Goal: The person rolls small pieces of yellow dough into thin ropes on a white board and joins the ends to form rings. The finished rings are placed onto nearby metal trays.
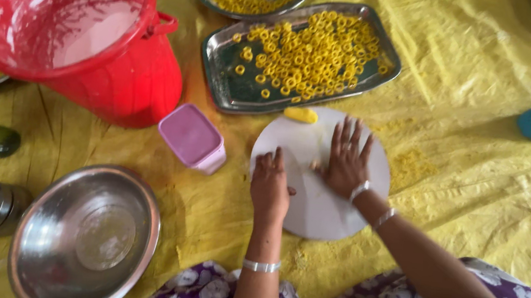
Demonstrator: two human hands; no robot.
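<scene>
While both hands press flat and open-fingered on the round white board (325,209), the yellow dough piece (301,114) lies just beyond, nearer the right hand (346,161) than the left hand (270,186).

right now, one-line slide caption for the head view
Both hands, left and right, press on a round white board beside a steel tray of yellow dough rings.

Both hands rest on the round white board (319,208). At twelve o'clock a yellow dough lump (301,114) and a steel tray of dough rings (220,80) bar the way. At nine o'clock a pink tub (192,137) stands near. From three to five o'clock, yellow sheet (474,193) lies open.
</scene>
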